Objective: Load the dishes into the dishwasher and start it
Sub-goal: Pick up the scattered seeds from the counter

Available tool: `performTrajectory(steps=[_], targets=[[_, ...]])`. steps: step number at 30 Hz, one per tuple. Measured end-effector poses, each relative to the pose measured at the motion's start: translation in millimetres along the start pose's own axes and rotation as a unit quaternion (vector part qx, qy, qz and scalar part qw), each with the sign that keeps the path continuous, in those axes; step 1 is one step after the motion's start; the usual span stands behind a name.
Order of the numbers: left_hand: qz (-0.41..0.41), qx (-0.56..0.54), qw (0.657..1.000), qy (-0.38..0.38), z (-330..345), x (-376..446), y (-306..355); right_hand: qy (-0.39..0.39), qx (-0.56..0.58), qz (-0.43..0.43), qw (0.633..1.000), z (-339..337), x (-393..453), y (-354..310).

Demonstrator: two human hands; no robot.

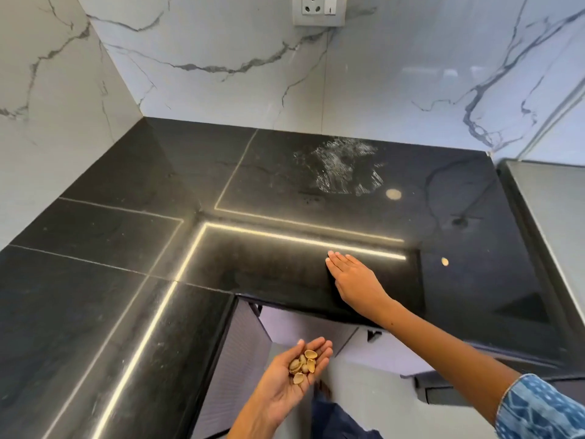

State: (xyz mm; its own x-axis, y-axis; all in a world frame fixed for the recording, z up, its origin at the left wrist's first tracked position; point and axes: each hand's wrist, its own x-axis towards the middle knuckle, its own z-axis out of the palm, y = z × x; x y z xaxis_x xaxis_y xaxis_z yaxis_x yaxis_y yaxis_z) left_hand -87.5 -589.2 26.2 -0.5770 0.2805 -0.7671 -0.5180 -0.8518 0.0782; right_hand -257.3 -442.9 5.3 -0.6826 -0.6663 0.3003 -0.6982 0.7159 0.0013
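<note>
My left hand (292, 378) is held palm up below the counter edge, cupped under several pistachio shells (303, 365). My right hand (354, 280) lies flat with straight fingers on the black stone counter (126, 248), near its front edge. One more pistachio shell (445, 262) lies on the counter to the right of that hand. No dishes and no dishwasher are in view.
A dried whitish smear (342, 167) marks the counter near the back wall. A wall socket (318, 9) sits high on the marble backsplash. A grey appliance top (550, 210) borders the counter on the right. Cabinet fronts (240, 353) stand below.
</note>
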Motion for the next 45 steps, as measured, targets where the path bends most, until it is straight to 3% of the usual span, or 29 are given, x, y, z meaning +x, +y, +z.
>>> performTrajectory(steps=[4,11,14,16,20,23,27,35,39,45], targets=[[-0.021,0.008,1.000,0.010,-9.1,28.5,-24.4,0.002,0.013,-0.033,0.999,-12.2,-38.8,-20.1],[0.031,0.038,0.999,-0.003,21.8,70.2,-30.1,0.031,0.017,-0.036,0.999,-25.3,-87.7,-48.0],[0.016,0.034,0.999,0.003,27.2,76.5,-30.1,-0.012,0.043,-0.036,0.998,-28.0,-108.3,-57.9],[0.011,0.051,0.999,-0.009,30.4,75.9,-29.8,-0.022,0.083,0.007,0.996,-32.1,-123.7,-65.7],[0.023,0.092,0.995,-0.016,37.6,71.2,-30.0,0.028,0.170,0.120,0.978,-45.5,-136.4,-64.5],[0.034,0.098,0.995,-0.003,31.9,76.2,-32.3,0.064,0.195,0.160,0.966,-56.3,-133.7,-61.2],[0.027,0.098,0.995,0.006,28.7,74.8,-41.1,0.040,0.243,0.187,0.951,-57.6,-137.5,-50.2],[-0.064,0.118,0.988,-0.073,67.3,71.6,-84.6,0.154,0.205,0.309,0.916,-91.5,-143.9,57.2],[-0.059,0.128,0.986,-0.092,97.1,68.5,-95.7,0.075,0.150,0.347,0.923,-86.6,-123.5,116.8],[-0.052,0.164,0.981,-0.095,122.5,68.2,-111.9,-0.106,0.058,0.251,0.960,-70.3,-113.4,134.0]])
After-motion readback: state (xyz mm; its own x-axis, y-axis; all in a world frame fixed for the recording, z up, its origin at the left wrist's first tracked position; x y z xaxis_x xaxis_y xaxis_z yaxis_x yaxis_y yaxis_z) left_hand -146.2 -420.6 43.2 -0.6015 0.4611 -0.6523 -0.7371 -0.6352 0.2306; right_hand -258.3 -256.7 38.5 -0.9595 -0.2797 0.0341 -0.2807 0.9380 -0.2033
